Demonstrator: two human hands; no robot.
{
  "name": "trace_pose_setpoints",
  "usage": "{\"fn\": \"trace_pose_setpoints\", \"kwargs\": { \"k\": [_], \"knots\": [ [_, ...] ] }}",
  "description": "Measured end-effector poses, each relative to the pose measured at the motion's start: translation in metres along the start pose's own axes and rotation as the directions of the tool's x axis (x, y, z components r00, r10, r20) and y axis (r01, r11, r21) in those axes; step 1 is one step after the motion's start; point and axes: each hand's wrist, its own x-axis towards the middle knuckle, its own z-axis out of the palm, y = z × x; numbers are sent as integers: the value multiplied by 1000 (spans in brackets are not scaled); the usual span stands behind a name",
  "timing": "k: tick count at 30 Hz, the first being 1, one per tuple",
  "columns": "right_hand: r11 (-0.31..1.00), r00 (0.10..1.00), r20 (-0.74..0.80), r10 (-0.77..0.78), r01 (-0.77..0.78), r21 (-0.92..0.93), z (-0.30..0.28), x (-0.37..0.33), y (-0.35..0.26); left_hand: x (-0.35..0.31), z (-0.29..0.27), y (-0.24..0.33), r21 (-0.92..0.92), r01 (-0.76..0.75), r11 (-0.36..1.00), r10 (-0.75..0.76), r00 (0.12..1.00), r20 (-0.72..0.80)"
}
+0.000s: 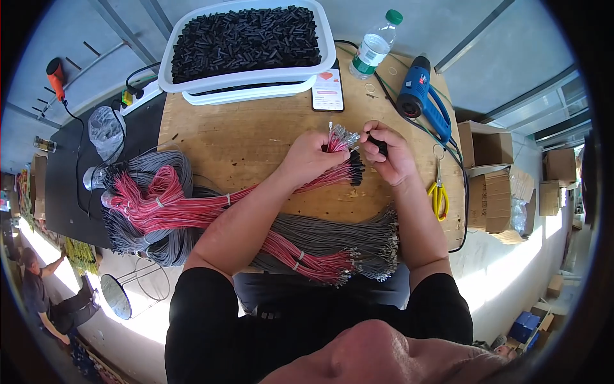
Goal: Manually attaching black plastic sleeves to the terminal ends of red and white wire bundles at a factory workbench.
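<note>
My left hand (pixel 308 160) is closed around a bundle of red wires (pixel 173 212), whose metal terminals (pixel 344 136) stick up past the thumb. Just right of it, my right hand (pixel 395 157) is curled, with small black tube pieces (pixel 378 146) in its fingers. Its thumb and forefinger meet beside the terminals; what exactly sits between those tips is too small to tell. Black-sleeved wire ends (pixel 356 168) hang below the left hand. Nearer my body lie grey wires (pixel 332 229) and another red wire bundle (pixel 304 256), both with metal ends.
A white tub (pixel 167 70) heaped with short black tubes stands at the back, beside a phone (pixel 328 96). To the right are a bottle (pixel 374 48), a blue heat gun (pixel 419 89) with its cable, and yellow scissors (pixel 439 195). Cardboard boxes (pixel 489 198) flank the table; another person (pixel 51 288) is at far left.
</note>
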Motion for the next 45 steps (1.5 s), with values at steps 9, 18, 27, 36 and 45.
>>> {"fn": "trace_pose_setpoints", "kwargs": {
  "k": [9,18,27,36,45],
  "knots": [
    [992,1000,25,3,0,-123,7,-7,7,1,0,-4,-270,108,957,-94,993,65],
    [982,995,-5,-95,93,-166,1,-2,19,2,3,-3,-327,96,940,-95,995,19],
    [953,987,-16,-161,151,-263,5,-7,20,0,-1,6,-398,152,905,-162,987,10],
    [928,970,-64,-233,203,-311,6,-7,24,1,-1,1,-402,147,904,-157,988,9],
    [910,968,-64,-245,207,-359,6,-8,24,0,-3,2,-424,145,894,-132,989,60]
  ]
}}
